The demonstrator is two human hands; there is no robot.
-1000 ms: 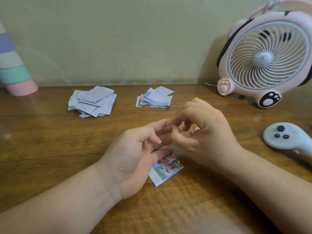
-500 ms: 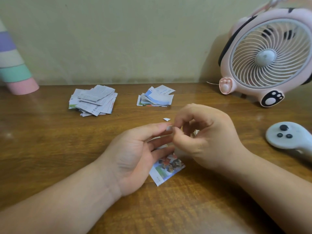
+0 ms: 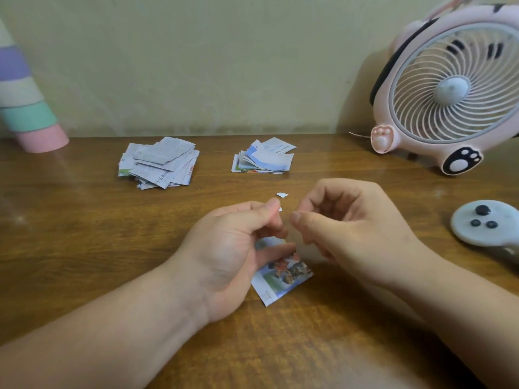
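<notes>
The left hand hides much of its scrap and the card.

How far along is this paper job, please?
Done: a grey pile and a blue pile of pieces lie further back. In hand: the left hand pinches a tiny scrap, the right hand curled beside. Probably left: the picture piece under the left hand and one loose scrap.

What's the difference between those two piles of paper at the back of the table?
The left pile is bigger and sprawls more loosely than the right pile. The left pile is mostly white and grey print; the right pile shows blue and coloured edges. Both are small paper pieces lying on the wooden table.
</notes>
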